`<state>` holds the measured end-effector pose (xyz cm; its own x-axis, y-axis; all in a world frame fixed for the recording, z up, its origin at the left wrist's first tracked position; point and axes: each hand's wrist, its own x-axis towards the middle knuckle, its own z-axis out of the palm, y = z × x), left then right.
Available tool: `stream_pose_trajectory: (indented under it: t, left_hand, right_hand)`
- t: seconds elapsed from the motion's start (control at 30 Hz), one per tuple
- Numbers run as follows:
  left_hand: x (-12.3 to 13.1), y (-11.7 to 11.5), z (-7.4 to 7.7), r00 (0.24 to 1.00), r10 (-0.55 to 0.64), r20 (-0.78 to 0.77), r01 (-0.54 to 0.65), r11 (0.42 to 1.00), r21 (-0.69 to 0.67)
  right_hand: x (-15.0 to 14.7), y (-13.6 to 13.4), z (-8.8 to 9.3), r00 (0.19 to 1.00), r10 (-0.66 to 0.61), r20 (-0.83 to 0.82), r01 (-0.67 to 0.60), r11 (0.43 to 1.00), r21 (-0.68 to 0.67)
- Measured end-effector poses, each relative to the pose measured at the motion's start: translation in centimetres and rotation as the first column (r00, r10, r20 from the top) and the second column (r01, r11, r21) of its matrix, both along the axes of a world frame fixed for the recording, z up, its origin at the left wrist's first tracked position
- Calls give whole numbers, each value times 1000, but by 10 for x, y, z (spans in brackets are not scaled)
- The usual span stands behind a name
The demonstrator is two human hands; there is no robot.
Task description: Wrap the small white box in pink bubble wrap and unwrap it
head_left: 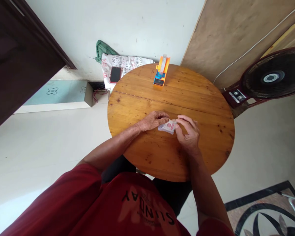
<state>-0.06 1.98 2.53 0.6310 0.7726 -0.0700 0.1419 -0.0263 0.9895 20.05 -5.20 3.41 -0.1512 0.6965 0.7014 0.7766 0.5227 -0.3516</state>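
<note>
A small clear plastic packet with red print lies over the middle of the round wooden table. My left hand comes in from the left, its fingers closed on the packet's upper left side. At the packet's right edge, my right hand pinches it between thumb and fingers. Both hands are low over the wood, and fingers cover part of the packet's edges. What is inside the packet is too small to make out.
An orange and blue holder with a clear strip stands at the table's far edge. Beyond the upper left edge, a dark phone rests on a white printed sack, beside a green bag. A fan stands at right.
</note>
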Motion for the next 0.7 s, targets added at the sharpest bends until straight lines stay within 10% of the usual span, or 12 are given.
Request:
stream_pose_trajectory:
  t: [0.7]
  left_hand:
    - [2,-4,-1,998,38,-47,-27,974,225]
  right_hand:
    - [1,-1,0,997,62,50,-40,932,-360]
